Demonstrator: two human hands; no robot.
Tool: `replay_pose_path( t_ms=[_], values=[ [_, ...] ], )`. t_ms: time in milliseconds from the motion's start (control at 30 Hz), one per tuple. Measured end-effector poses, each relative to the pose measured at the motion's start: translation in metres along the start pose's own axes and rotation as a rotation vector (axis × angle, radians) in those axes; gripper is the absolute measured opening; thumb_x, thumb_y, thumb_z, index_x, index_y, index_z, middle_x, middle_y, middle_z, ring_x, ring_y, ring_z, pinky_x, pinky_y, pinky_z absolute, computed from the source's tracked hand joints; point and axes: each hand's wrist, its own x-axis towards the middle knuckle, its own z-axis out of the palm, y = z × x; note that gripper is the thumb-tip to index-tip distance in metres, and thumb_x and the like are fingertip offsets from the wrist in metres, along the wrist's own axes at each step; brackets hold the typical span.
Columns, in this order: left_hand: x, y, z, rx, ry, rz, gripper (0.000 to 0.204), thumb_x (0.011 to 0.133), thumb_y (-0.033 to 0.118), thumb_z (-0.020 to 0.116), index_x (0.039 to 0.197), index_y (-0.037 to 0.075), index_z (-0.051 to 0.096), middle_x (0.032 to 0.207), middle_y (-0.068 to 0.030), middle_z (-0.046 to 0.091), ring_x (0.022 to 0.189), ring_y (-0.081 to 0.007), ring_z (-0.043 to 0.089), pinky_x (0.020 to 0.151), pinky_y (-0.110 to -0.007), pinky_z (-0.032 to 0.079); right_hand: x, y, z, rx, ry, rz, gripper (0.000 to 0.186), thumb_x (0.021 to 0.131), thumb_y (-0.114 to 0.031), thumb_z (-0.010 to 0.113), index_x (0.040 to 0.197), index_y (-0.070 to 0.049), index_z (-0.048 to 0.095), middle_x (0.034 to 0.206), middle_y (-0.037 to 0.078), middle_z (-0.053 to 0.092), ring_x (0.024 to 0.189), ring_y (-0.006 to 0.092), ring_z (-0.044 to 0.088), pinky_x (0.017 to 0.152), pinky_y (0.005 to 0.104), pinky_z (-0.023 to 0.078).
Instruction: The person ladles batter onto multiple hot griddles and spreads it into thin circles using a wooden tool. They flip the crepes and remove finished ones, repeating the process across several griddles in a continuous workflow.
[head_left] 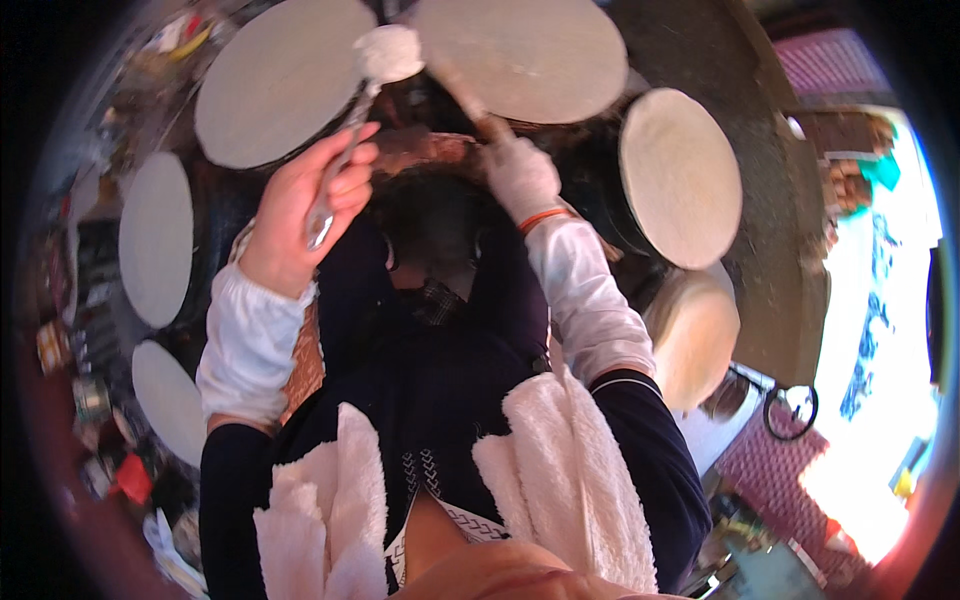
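My left hand [300, 200], bare above a white sleeve cover, is closed round the handle of a metal ladle [364, 100]. A lump of thick white batter [390, 54] covers the ladle's head. In a pale glove, my right hand [522, 175] grips a wooden stick-like spatula [460, 92], whose blurred far end reaches the edge of a large pale round sheet [525, 55]. Another such sheet [285, 80] lies at the far left, just beyond the ladle. Both look like thin flatbreads on round griddles, though the griddles barely show.
More pale rounds curve about me: two at left [157, 240] [170, 400], one at right [682, 178]. Nearer on the right is a stack of tan flatbreads [693, 345]. A brown curved counter [785, 240] runs along the right. Assorted clutter lines the left edge.
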Motion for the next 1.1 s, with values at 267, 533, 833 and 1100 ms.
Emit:
replay_pose_path(
  t_ms=[267,533,833,1100],
  values=[
    [0.002,-0.024,0.014,0.064,0.032,-0.053,0.039,0.107,0.013,0.042,0.137,-0.012,0.039,0.089,-0.0076,0.051,0.053,-0.0067,0.044,0.046,-0.021,0.040,-0.064,0.109,0.014,0.429,0.323,0.239,0.039,0.096,-0.036,0.061,0.123,-0.008,0.063,0.099,0.023,0.070,0.097,0.0406,0.068,0.082,0.0461,0.053],
    [0.006,-0.029,0.024,0.084,-0.006,-0.134,0.040,0.107,0.013,0.042,0.138,-0.011,0.040,0.089,-0.0076,0.051,0.053,-0.0064,0.044,0.045,-0.022,0.040,0.011,0.173,-0.034,0.171,0.594,0.455,0.052,0.080,-0.047,0.076,0.106,-0.003,0.067,0.105,0.022,0.067,0.097,0.0403,0.068,0.082,0.0463,0.054],
    [0.005,-0.039,0.046,0.162,-0.037,-0.135,0.042,0.107,0.015,0.043,0.141,-0.008,0.040,0.090,-0.0066,0.051,0.053,-0.0051,0.043,0.046,-0.020,0.038,0.090,0.167,-0.054,-0.022,0.490,0.604,0.047,0.085,-0.044,0.070,0.108,-0.003,0.069,0.110,0.022,0.068,0.101,0.0389,0.069,0.085,0.0458,0.056],
    [0.009,-0.051,0.043,0.220,-0.040,-0.165,0.040,0.106,0.014,0.043,0.140,-0.009,0.041,0.089,-0.0051,0.051,0.053,-0.0043,0.043,0.045,-0.020,0.036,-0.042,0.300,-0.146,0.355,0.966,0.460,0.025,0.084,-0.021,0.070,0.095,0.001,0.076,0.084,0.010,0.073,0.072,0.0169,0.068,0.066,0.0307,0.053]
  ],
)
